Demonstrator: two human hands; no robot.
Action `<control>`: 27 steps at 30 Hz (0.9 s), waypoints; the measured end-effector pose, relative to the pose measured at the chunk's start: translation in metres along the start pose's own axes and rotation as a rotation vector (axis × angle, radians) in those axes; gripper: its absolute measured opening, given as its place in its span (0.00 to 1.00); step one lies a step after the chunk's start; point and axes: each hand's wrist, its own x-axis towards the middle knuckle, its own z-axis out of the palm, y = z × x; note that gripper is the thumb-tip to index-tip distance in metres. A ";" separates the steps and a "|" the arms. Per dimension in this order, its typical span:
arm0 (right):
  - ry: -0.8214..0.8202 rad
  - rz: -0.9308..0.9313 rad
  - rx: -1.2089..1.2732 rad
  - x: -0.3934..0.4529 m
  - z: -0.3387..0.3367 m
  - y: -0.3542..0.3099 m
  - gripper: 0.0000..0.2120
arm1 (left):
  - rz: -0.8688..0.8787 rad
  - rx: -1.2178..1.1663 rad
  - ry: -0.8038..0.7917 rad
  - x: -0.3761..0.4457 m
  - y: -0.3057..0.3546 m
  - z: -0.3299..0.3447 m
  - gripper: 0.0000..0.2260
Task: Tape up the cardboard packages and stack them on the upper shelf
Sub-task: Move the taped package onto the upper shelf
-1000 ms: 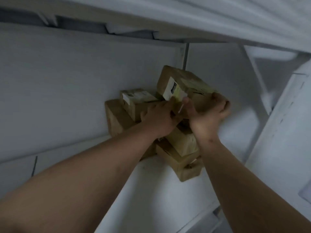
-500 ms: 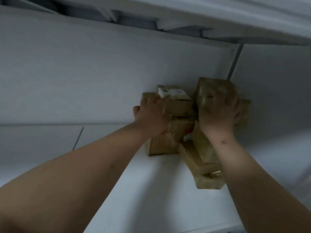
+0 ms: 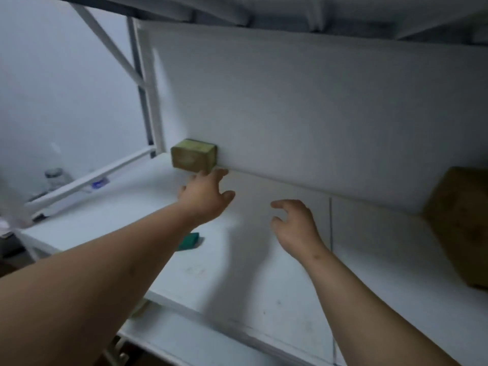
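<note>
Probably the small brown cardboard box (image 3: 193,157) just beyond the empty, spread left hand (image 3: 204,198) is light and stiff, best gripped by its two sides, the right hand (image 3: 294,227) loosely curled, empty.

Both hands have come off the stacked packages gripped a second ago. The left hand (image 3: 204,198) now reaches out with fingers spread, its fingertips just short of a small cardboard box (image 3: 193,156) at its 12 o'clock, against the back panel; contact cannot be confirmed. The right hand (image 3: 295,225) hovers over the shelf (image 3: 250,260) with fingers loosely curled, holding nothing. The view has swung left: the stack of packages (image 3: 460,225) now lies at the frame's 3 o'clock edge, well apart from both hands. A green item (image 3: 188,241) has come into view beside the left forearm.
</note>
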 end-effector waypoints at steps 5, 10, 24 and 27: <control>-0.190 -0.093 -0.064 0.052 0.084 -0.077 0.20 | -0.148 -0.128 -0.011 0.016 -0.109 -0.045 0.27; -0.256 -0.124 -0.162 0.120 0.145 -0.134 0.24 | -0.224 -0.264 -0.028 0.058 -0.178 -0.064 0.26; -0.115 0.189 -0.262 0.295 0.237 -0.156 0.37 | -0.188 -0.499 -0.109 0.188 -0.296 -0.068 0.25; 0.005 0.208 -0.093 0.294 0.246 -0.162 0.21 | -0.179 -0.541 -0.135 0.217 -0.308 -0.060 0.26</control>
